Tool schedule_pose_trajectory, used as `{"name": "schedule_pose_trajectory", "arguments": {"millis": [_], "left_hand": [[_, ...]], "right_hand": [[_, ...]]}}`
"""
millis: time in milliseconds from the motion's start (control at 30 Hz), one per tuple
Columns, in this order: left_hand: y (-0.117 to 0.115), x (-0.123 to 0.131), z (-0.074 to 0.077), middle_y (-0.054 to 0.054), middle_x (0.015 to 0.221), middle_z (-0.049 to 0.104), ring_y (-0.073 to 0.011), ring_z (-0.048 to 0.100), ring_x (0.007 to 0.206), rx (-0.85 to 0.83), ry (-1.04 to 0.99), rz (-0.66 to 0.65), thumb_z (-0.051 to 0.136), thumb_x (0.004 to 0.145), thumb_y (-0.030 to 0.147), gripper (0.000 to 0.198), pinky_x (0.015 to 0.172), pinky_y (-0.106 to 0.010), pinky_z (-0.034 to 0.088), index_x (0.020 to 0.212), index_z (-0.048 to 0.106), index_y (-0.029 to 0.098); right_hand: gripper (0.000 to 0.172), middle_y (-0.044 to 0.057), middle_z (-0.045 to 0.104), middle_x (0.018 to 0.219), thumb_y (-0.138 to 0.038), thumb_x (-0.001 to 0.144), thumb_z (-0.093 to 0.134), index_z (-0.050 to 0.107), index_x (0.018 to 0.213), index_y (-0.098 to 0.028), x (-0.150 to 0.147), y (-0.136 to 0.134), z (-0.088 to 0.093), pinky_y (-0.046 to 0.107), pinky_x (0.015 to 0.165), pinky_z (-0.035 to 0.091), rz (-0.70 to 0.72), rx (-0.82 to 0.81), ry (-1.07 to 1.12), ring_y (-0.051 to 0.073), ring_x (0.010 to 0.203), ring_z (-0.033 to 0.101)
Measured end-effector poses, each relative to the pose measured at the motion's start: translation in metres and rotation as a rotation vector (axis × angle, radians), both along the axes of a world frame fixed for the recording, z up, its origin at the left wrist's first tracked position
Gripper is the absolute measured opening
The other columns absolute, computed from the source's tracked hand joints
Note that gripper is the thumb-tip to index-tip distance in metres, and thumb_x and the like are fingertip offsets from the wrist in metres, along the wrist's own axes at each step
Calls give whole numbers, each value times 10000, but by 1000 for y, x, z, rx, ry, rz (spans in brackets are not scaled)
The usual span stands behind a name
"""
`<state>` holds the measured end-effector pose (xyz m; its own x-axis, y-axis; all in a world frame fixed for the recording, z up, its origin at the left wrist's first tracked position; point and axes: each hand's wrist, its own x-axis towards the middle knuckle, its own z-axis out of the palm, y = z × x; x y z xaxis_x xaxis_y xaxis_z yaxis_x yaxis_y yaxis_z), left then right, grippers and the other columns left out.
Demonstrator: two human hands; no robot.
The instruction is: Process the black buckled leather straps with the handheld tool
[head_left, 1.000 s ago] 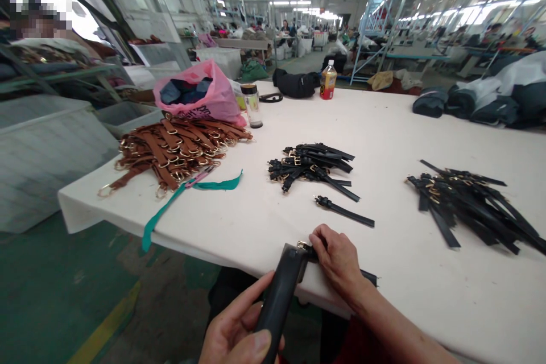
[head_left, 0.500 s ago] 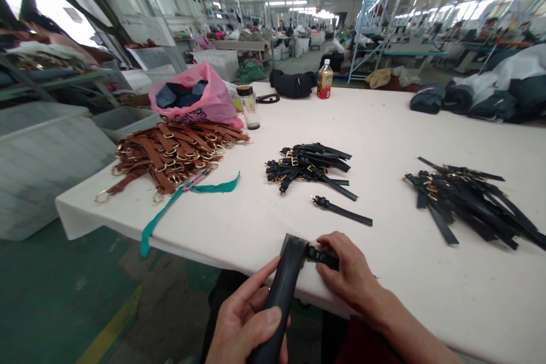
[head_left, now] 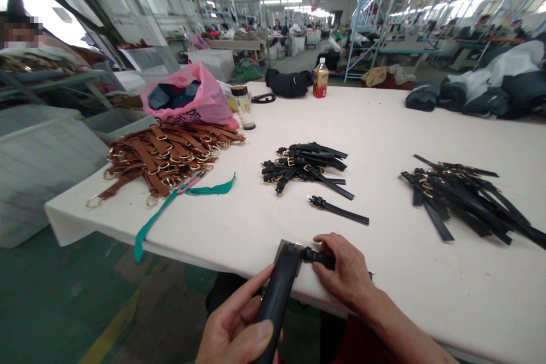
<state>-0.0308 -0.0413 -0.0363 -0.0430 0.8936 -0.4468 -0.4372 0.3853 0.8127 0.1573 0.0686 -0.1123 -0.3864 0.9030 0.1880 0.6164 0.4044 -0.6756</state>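
My left hand (head_left: 234, 324) is wrapped round a long black tool (head_left: 279, 287) with a smooth rounded body and a flat, squared far end, its exact kind unclear. In my right hand (head_left: 347, 273) a short black buckle strap (head_left: 316, 257) is pinched, its buckle end meeting the side of the tool's far end. Most of that strap is hidden under the fingers. Just beyond my hands lies a single black strap (head_left: 341, 211) with a buckle. Behind it is a small pile of black buckle straps (head_left: 305, 165).
A bigger heap of black straps (head_left: 464, 199) is on the right of the white table (head_left: 375, 142). To the left are brown straps with metal rings (head_left: 162, 153), a teal ribbon (head_left: 156, 222), a pink bag (head_left: 213, 96) and a jar (head_left: 244, 108). A drink bottle (head_left: 321, 79) stands at the back.
The view has shifted slightly. The tool and the strap keep nearly the same contact, both hands holding on as before, with only a small change in the tool's angle.
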Motion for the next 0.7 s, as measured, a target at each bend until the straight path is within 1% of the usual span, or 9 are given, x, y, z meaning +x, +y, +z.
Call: {"name": "schedule_pose_trajectory", "arguments": {"millis": [100,167,333,433,533,633,700], "left_hand": [[9,3,-3,-31,628,677,-191,613,359,28,17,-22,667,697,280,658,311,-225,396,1306,439,187],[15,4,-6,-32,628,675,-202,619,366,53,36,-42,662,702,267,670,308,-235,417,1317,416,166],[22,1,-8,-42,655,678,-185,619,392,76,49,-40,623,747,251,626,335,-236,447,1326,404,157],[17,-3,-7,-58,656,684,-187,613,392,75,43,-20,625,750,255,657,335,-241,446,1344,371,133],[5,-5,-6,-66,650,689,-198,610,381,56,53,11,651,729,270,711,326,-251,446,1357,348,131],[-5,-4,-6,-64,636,695,-166,596,362,37,27,19,671,708,294,679,339,-221,427,1323,416,161],[-7,-2,-7,-60,626,696,-152,595,359,27,15,19,686,692,306,660,356,-209,425,1297,456,176]], "right_hand": [[356,18,584,848,-147,660,578,542,1008,-208,0,0,0,313,737,409,-11,-3,19,179,790,524],[338,19,586,849,-155,660,581,545,992,-206,0,0,-1,311,738,409,-17,-5,27,178,790,527],[298,12,582,831,-162,656,586,551,949,-202,0,2,-2,302,728,404,-27,-7,26,171,773,526],[271,9,579,816,-151,648,581,553,913,-199,0,1,0,296,717,400,-28,-4,21,167,762,520],[259,10,576,810,-136,640,571,551,892,-194,0,0,2,292,713,395,-18,-3,27,165,762,514],[250,11,573,799,-139,641,567,551,884,-193,0,0,1,290,707,391,-13,-3,28,165,753,506],[244,10,570,793,-142,642,567,551,880,-192,1,1,0,289,705,389,-12,-1,26,163,747,502]]}}
